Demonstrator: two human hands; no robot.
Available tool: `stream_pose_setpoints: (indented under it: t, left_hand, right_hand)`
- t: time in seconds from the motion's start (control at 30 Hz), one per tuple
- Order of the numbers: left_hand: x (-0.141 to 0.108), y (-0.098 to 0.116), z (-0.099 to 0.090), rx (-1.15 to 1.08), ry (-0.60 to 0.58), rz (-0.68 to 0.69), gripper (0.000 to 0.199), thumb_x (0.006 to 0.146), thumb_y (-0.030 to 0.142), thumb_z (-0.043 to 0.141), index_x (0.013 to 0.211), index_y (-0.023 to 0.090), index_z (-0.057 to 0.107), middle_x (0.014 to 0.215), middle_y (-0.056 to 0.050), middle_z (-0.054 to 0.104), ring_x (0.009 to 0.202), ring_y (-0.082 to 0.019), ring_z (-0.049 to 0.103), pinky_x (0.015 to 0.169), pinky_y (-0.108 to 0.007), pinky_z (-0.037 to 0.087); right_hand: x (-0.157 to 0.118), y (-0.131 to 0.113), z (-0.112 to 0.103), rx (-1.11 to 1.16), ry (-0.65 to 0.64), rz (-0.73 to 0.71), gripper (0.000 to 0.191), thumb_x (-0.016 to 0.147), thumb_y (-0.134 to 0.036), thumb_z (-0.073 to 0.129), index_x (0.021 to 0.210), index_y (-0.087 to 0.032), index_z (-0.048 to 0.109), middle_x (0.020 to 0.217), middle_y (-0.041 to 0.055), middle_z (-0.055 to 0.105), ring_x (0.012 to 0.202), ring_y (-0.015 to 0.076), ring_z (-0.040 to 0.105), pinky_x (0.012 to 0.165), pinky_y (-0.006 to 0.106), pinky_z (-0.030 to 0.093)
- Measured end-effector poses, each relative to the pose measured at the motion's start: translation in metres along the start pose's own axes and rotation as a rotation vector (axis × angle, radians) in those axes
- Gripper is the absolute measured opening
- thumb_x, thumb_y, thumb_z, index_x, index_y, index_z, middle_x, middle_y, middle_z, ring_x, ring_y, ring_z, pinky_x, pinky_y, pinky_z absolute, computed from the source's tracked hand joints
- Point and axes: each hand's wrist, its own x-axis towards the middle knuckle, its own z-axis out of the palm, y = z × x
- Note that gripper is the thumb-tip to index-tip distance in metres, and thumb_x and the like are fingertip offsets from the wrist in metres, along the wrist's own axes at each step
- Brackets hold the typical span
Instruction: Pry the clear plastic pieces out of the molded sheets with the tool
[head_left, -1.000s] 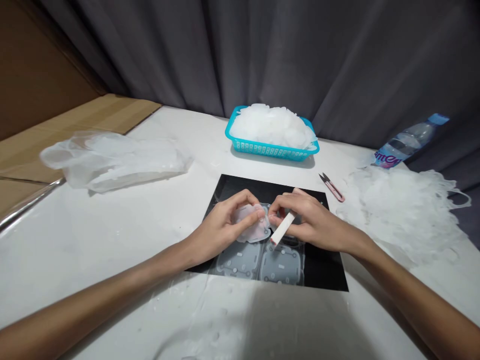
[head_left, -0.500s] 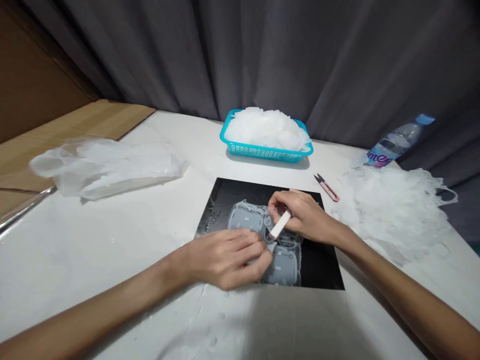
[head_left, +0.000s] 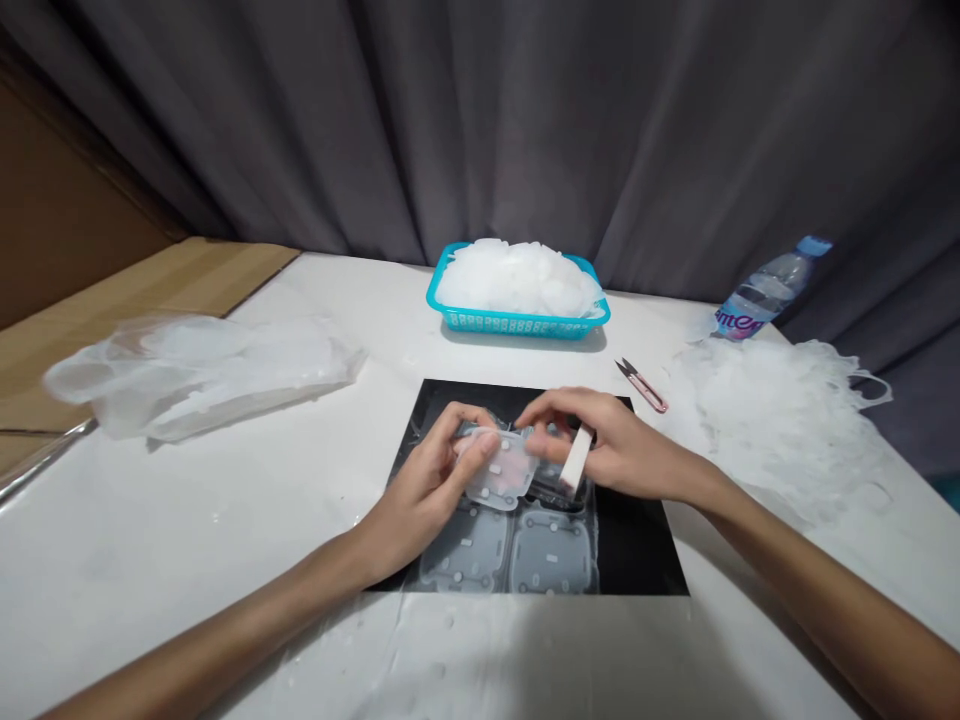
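Observation:
My left hand (head_left: 442, 470) pinches a translucent, rounded-square plastic piece (head_left: 499, 478) between thumb and fingers, raised over a black mat (head_left: 637, 540). A short white stick (head_left: 576, 460) is tucked in my right hand (head_left: 600, 440), pointing down toward me. The thumb and index finger of that hand are at the right edge of the plastic piece; whether they grip it is unclear. Below, a translucent moulded sheet (head_left: 551, 555) lies on the mat, with similar rounded-square panels in it. My left hand and the lifted piece cover its upper part.
Behind the mat stands a blue basket (head_left: 517, 325) heaped with white translucent pieces. Small pink thread snips (head_left: 643, 387) lie right of the mat, near a pile of translucent scraps (head_left: 780, 430) and a water bottle (head_left: 765, 290). A clear plastic bag (head_left: 217, 375) lies at left, by cardboard (head_left: 165, 285).
A rounded-square piece now shows lifted in my left hand, which has turned thumb-up and moved slightly left. My right hand keeps the white stick, its fingers now at the piece's edge.

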Motion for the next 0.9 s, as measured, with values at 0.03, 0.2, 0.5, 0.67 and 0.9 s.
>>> stream_pose_setpoints:
  t: [0.03, 0.2, 0.5, 0.67, 0.9]
  left_hand:
    - [0.000, 0.000, 0.000, -0.007, -0.001, -0.001, 0.020, 0.110, 0.044, 0.047, 0.113, 0.024, 0.046, 0.073, 0.005, 0.057, 0.059, -0.012, 0.047, 0.052, -0.023, 0.035]
    - [0.001, 0.002, 0.000, 0.004, 0.028, 0.016, 0.021, 0.110, 0.046, 0.046, 0.110, 0.025, 0.045, 0.062, 0.009, 0.042, 0.051, -0.010, 0.031, 0.047, -0.023, 0.025]
    - [0.000, -0.002, -0.001, 0.039, 0.042, -0.046, 0.029, 0.108, 0.054, 0.044, 0.113, 0.025, 0.045, 0.063, 0.009, 0.033, 0.054, -0.010, 0.026, 0.048, -0.023, 0.021]
    - [0.003, -0.007, -0.003, 0.030, 0.012, -0.056, 0.030, 0.106, 0.054, 0.050, 0.116, 0.027, 0.046, 0.061, 0.010, 0.040, 0.053, -0.010, 0.026, 0.048, -0.022, 0.021]
    - [0.005, -0.002, -0.002, -0.014, -0.021, -0.082, 0.034, 0.104, 0.057, 0.053, 0.114, 0.025, 0.047, 0.066, 0.007, 0.050, 0.057, -0.011, 0.036, 0.054, -0.022, 0.029]
  right_hand:
    - [-0.001, -0.001, 0.001, -0.020, -0.032, -0.022, 0.016, 0.097, -0.036, 0.071, 0.104, -0.021, 0.071, 0.089, 0.0011, 0.069, 0.081, 0.0158, 0.061, 0.076, 0.029, 0.044]
    - [-0.001, 0.000, 0.002, -0.007, -0.023, -0.035, 0.008, 0.097, -0.028, 0.072, 0.095, -0.020, 0.071, 0.085, 0.0000, 0.068, 0.080, 0.0145, 0.061, 0.078, 0.028, 0.044]
    - [0.002, 0.005, -0.001, 0.100, -0.005, -0.058, 0.009, 0.098, -0.025, 0.070, 0.092, -0.018, 0.073, 0.089, 0.0004, 0.072, 0.079, 0.0123, 0.061, 0.076, 0.025, 0.046]
    - [0.005, 0.010, 0.002, 0.101, -0.013, -0.061, 0.009, 0.097, -0.024, 0.070, 0.091, -0.018, 0.072, 0.087, 0.0004, 0.072, 0.079, 0.0123, 0.061, 0.075, 0.024, 0.046]
    - [0.004, 0.011, 0.002, 0.103, -0.019, -0.053, 0.010, 0.098, -0.024, 0.069, 0.092, -0.018, 0.073, 0.089, 0.0008, 0.072, 0.079, 0.0123, 0.060, 0.075, 0.024, 0.046]
